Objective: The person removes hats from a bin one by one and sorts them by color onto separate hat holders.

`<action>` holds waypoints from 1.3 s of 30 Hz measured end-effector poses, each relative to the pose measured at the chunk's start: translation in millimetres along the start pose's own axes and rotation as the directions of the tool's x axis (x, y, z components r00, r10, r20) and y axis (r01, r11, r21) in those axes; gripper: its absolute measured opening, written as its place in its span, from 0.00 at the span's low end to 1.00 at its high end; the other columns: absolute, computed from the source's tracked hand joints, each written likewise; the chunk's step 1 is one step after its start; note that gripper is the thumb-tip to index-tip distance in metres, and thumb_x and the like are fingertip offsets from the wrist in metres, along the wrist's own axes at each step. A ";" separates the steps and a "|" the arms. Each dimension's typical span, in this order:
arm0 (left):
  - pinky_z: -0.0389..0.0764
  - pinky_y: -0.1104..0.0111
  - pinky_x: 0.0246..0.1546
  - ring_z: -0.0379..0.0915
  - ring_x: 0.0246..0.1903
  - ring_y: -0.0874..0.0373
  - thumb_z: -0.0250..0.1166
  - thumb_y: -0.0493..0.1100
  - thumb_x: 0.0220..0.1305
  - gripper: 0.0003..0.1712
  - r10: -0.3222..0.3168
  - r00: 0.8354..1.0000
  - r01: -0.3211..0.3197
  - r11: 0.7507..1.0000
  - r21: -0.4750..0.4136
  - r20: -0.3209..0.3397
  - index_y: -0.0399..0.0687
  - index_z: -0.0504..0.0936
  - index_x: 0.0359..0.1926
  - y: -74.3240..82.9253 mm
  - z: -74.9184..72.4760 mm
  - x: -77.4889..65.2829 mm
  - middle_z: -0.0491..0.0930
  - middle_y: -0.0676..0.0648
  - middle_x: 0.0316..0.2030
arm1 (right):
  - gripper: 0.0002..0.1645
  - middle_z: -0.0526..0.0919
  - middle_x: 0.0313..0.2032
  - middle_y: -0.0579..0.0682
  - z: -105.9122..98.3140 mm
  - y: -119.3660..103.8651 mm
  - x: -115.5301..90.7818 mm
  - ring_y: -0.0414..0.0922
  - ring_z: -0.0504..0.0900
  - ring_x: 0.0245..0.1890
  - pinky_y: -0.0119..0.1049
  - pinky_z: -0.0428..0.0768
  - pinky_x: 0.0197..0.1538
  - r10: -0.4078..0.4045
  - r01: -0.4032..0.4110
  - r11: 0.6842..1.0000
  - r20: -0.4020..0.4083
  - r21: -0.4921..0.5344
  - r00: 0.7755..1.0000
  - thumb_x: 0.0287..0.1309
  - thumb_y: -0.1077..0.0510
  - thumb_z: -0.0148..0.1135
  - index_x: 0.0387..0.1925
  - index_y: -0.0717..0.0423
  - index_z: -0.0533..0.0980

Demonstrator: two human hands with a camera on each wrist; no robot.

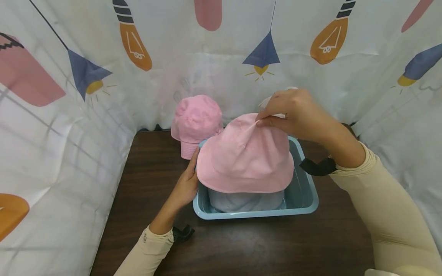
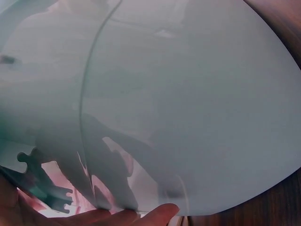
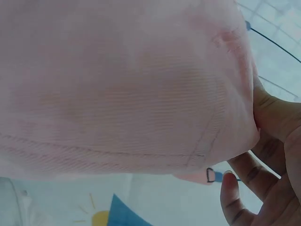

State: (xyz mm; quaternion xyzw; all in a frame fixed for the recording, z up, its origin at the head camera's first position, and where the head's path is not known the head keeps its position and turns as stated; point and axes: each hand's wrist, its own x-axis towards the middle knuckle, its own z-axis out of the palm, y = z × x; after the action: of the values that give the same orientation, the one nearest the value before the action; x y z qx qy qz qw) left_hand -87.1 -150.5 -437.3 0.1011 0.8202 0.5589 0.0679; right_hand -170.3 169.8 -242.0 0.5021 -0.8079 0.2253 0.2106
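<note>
My right hand (image 1: 293, 115) pinches the crown of a pink bucket hat (image 1: 245, 157) between thumb and fingers, drawing the cloth up into a peak. In the right wrist view the pink cloth, with its rows of stitching (image 3: 127, 117), fills most of the frame beside the fingers. The hat overlaps a light blue plastic tub (image 1: 255, 216). Under its brim a pale grey, rounded thing (image 1: 246, 201) shows inside the tub, mostly hidden. At the tub's left side, my left hand (image 1: 186, 182) grips the rim. Its fingertips lie against the tub's smooth wall (image 2: 202, 103) in the left wrist view.
A pink cap (image 1: 197, 119) stands on the dark wooden table (image 1: 152, 168), behind and left of the tub, its bill toward me. Something whitish (image 1: 265, 102) shows behind my right hand. A printed white curtain (image 1: 207, 57) encloses the table at the back and sides.
</note>
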 end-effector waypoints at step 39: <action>0.45 0.44 0.78 0.40 0.80 0.49 0.42 0.51 0.84 0.35 0.007 1.000 -0.006 1.000 -0.015 0.012 0.64 0.39 0.83 -3.3 -1.8 1.0 0.41 0.53 0.82 | 0.10 0.92 0.41 0.45 48.6 49.5 154.4 0.47 0.82 0.44 0.40 0.76 0.51 0.193 -0.200 0.978 -0.106 -0.053 0.975 0.65 0.51 0.69 0.41 0.49 0.90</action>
State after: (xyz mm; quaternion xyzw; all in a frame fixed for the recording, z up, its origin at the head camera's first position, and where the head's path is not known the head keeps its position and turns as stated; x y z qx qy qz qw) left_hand -88.7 -153.0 -439.7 0.1065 0.8153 0.5646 0.0716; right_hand -283.5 50.7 -201.4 0.4008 -0.8488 0.2442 0.2435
